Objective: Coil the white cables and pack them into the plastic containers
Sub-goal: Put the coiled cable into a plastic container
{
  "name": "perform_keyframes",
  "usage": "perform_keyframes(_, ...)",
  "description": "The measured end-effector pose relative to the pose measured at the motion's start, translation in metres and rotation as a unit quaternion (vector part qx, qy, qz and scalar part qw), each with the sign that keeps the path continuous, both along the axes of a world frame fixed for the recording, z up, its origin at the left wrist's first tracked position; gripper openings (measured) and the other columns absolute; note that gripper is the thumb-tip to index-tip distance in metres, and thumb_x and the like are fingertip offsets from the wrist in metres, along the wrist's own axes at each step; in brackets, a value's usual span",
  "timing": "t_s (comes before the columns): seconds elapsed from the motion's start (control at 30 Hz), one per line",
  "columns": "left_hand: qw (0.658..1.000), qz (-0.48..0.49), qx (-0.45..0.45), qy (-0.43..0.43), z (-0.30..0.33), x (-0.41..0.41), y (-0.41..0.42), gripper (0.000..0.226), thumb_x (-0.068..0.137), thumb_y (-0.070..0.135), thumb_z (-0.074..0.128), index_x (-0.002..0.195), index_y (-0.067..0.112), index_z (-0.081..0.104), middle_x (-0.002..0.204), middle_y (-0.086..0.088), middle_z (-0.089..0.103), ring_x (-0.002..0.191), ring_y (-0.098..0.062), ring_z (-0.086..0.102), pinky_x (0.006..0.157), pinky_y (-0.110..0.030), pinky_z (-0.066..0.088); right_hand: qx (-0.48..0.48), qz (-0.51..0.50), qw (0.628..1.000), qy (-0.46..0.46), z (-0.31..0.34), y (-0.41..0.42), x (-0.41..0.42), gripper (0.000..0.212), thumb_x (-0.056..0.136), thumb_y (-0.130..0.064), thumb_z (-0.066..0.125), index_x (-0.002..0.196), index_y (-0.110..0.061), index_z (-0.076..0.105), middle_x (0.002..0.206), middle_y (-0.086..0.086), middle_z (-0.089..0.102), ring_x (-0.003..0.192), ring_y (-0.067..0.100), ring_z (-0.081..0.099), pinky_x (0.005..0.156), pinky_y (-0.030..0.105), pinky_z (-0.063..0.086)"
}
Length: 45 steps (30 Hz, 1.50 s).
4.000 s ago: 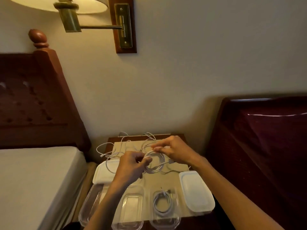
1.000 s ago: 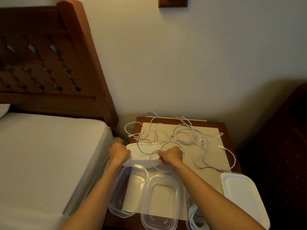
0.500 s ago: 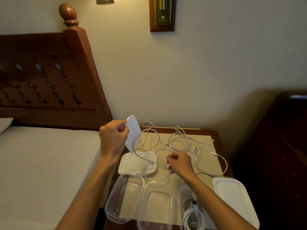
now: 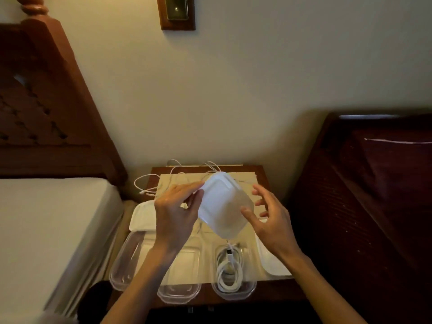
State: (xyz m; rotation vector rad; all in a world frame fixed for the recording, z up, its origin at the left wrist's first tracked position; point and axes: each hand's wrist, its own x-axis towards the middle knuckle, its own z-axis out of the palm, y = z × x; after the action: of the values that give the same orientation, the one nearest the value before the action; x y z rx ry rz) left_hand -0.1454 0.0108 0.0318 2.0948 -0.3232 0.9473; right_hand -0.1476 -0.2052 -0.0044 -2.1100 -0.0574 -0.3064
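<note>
A white plastic lid [image 4: 224, 206] is held up above the nightstand. My left hand [image 4: 175, 213] pinches its left edge. My right hand [image 4: 268, 218] is beside its right edge, fingers spread, thumb touching the lid. Three clear containers stand along the front edge: the left one [image 4: 124, 265], the middle one [image 4: 180, 293], and the right one [image 4: 245, 291], which holds a coiled white cable [image 4: 228, 270]. Loose white cables [image 4: 149, 183] lie tangled at the back of the table, partly hidden by the lid and hands.
Another lid [image 4: 142, 216] lies at the left of the nightstand [image 4: 203, 170], and one more lid [image 4: 271, 263] at the right under my right forearm. A bed [image 4: 46, 230] with wooden headboard is on the left, dark furniture [image 4: 374, 195] on the right.
My left hand has carried the lid from the left to the middle, above the containers. My right hand has let go of the cable and come up to the lid.
</note>
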Motion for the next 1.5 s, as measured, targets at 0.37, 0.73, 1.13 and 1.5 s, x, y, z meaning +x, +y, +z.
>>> perform_keyframes(0.37,0.951,-0.088,0.091,0.281,-0.107,-0.009,-0.024,0.026,0.087,0.004,0.064,0.107,0.016,0.074,0.102,0.001,0.072,0.097,-0.015,0.064,0.084,-0.023,0.047,-0.081,0.039,0.992,0.09,-0.08,0.004,-0.068,0.043,0.099,-0.02,0.051,0.142,-0.028,0.047,0.102,-0.013,0.048,0.083,-0.001,0.047,0.082,0.021,0.043)
perform_keyframes(0.73,0.899,-0.015,0.359,0.249,-0.153,-0.046,-0.032,0.048,0.094,0.034,0.033,0.129,0.011,0.056,0.138,-0.011,0.055,0.128,-0.029,0.052,0.11,-0.048,0.036,-0.283,-0.01,0.956,0.079,-0.095,0.018,-0.066,0.038,0.085,-0.016,0.068,0.123,-0.02,0.067,0.091,-0.004,0.057,0.077,0.018,0.059,0.055,0.031,0.05)
perform_keyframes(1.13,0.857,-0.024,0.439,0.269,-0.156,-0.029,-0.035,0.049,0.091,0.032,0.033,0.124,0.011,0.063,0.137,-0.009,0.056,0.125,-0.024,0.055,0.104,-0.046,0.023,-0.438,0.007,0.897,0.061,-0.111,0.022,-0.046,0.05,0.075,-0.016,0.041,0.117,-0.013,0.07,0.135,0.005,0.061,0.131,0.032,0.045,0.094,0.068,0.03)
perform_keyframes(1.5,0.871,-0.017,0.427,0.242,-0.172,-0.028,-0.039,0.053,0.1,0.031,0.022,0.138,0.004,0.048,0.147,-0.013,0.044,0.137,-0.027,0.041,0.109,-0.051,0.019,-0.457,0.014,0.889,0.016,-0.14,0.018,-0.041,0.059,0.078,-0.019,0.035,0.13,-0.008,0.061,0.146,0.007,0.049,0.141,0.03,0.036,0.098,0.084,0.011)
